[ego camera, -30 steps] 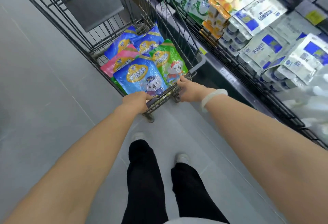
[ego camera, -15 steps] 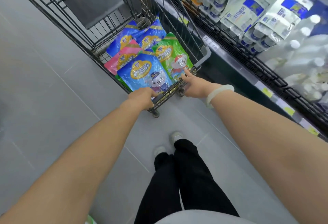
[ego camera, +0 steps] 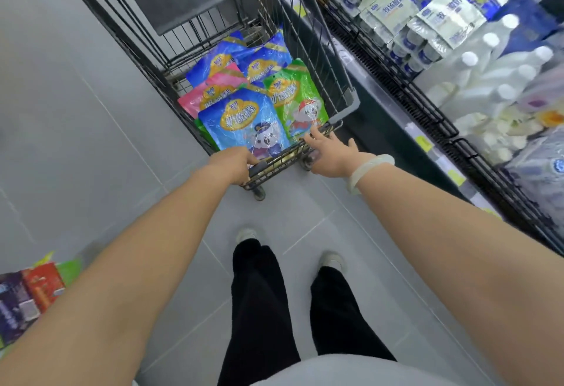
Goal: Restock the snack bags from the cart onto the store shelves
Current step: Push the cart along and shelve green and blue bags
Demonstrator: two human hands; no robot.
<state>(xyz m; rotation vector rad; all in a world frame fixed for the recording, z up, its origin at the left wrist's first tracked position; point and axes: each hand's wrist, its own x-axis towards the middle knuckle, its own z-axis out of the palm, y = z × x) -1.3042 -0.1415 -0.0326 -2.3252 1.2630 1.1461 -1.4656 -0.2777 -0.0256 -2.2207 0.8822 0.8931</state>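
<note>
Head view: snack bags just beyond left hand gripping cart; right hand open.

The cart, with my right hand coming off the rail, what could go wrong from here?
1. Only the left hand grips the cart; the right hand is open, so it may veer toward the shelf close on its right.
2. The bags lie loosely overlapped; pulling the green bag could drag the blue one along.
</note>
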